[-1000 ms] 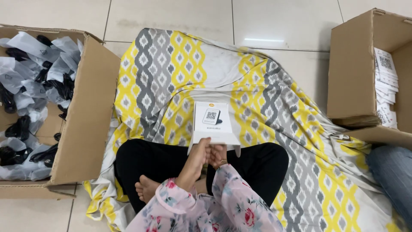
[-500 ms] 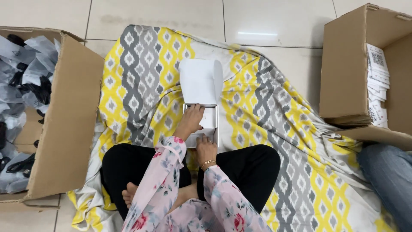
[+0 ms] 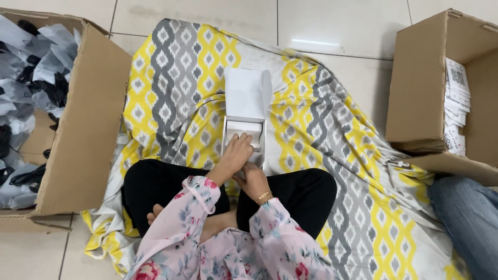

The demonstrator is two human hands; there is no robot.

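A pale tiled floor (image 3: 332, 26) fills the room in view, and on it lies one sheet (image 3: 321, 119), patterned in yellow, grey and white, which serves as the landmark here. The person sits cross-legged at the sheet's near edge in black trousers and floral sleeves.

Two cardboard cartons flank the sheet. The left carton (image 3: 85, 129) overlaps its left edge and holds many black items in clear bags, too many to count. The right carton (image 3: 420, 88) stands at its right edge on its side, with a stack of white printed cards inside. One denim-clad leg (image 3: 461, 218) of another person rests on the sheet's lower right corner.

One white box (image 3: 244, 127) lies at the middle of the sheet, just ahead of the knees, its lid (image 3: 245, 93) folded back away from the person.

The left hand (image 3: 236, 155) lies on the box's open tray, fingers curled over its near edge, clasping it. The right hand (image 3: 254, 181) sits just below, at the box's near end; whether its grip is clenched cannot be told.
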